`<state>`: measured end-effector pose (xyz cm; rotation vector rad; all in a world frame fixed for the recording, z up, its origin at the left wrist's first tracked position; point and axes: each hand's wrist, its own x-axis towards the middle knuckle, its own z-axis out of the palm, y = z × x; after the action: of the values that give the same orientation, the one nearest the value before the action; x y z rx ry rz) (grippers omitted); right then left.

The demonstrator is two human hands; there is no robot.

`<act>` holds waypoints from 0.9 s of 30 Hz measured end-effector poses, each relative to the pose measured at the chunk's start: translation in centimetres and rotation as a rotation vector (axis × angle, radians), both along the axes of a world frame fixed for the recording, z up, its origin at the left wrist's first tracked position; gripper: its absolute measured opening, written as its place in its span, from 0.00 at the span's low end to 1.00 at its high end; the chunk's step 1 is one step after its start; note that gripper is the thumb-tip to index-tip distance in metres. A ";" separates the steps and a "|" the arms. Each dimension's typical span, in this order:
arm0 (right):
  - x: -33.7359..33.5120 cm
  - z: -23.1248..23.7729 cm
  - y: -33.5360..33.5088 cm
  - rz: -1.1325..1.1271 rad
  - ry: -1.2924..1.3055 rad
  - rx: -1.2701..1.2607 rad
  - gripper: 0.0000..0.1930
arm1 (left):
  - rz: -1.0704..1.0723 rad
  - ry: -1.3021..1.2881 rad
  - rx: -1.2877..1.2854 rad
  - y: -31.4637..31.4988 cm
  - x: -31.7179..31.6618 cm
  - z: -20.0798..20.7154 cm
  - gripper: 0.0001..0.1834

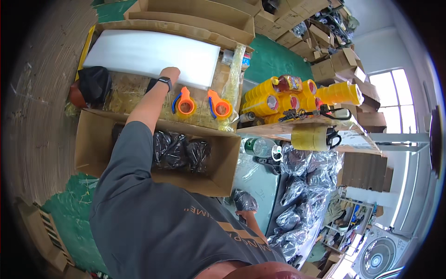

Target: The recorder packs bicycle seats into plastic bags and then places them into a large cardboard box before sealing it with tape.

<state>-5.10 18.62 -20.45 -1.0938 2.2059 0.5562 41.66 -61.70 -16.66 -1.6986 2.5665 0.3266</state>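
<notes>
Grey shirt (pixel 158 223): right up front, filling the lower middle.
Cardboard box (pixel 224 172): wide open, black-wrapped bundles (pixel 175 151) lined up inside.
Left hand (pixel 170 73): over at the white foam sheet (pixel 139 51) on the bench (pixel 200 100), can't tell whether it grips.
Right hand (pixel 245 214): well apart from the left, clasping a dark bundle (pixel 245 201) just outside the box!
</notes>
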 end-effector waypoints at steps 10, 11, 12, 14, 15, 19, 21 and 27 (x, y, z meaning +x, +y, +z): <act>-0.1 -0.4 1.1 -0.144 -0.057 0.118 0.59 | 0.031 0.430 -0.485 10.4 -1.1 10.7 0.12; 0.4 -0.2 1.7 -0.258 -0.094 0.093 0.58 | -0.081 0.424 -0.599 15.3 -2.3 12.6 0.13; 0.6 -0.3 0.7 -0.153 -0.062 0.122 0.67 | -0.006 0.432 -0.367 22.1 -0.6 15.2 0.15; 2.9 0.4 1.2 -0.534 -0.030 0.060 0.72 | -0.264 0.182 -0.166 32.5 -1.5 16.0 0.15; 4.0 0.8 1.7 -0.905 0.029 0.004 0.78 | -0.191 0.163 0.116 37.3 -3.1 16.4 0.14; 4.7 3.7 1.8 -0.910 -0.013 -0.126 0.82 | -0.300 0.021 0.419 48.1 -3.1 5.1 0.10; 3.9 4.7 2.2 -0.909 -0.028 -0.292 0.78 | -0.408 -0.127 0.447 49.0 -5.5 3.1 0.11; -3.2 9.9 6.3 -1.482 -0.867 -1.128 0.53 | -0.301 0.238 0.497 56.5 -21.8 14.2 0.14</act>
<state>-8.29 24.96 -10.57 0.2078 1.7115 -1.5720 19.89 -5.23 -2.44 -1.1426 2.5401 1.0918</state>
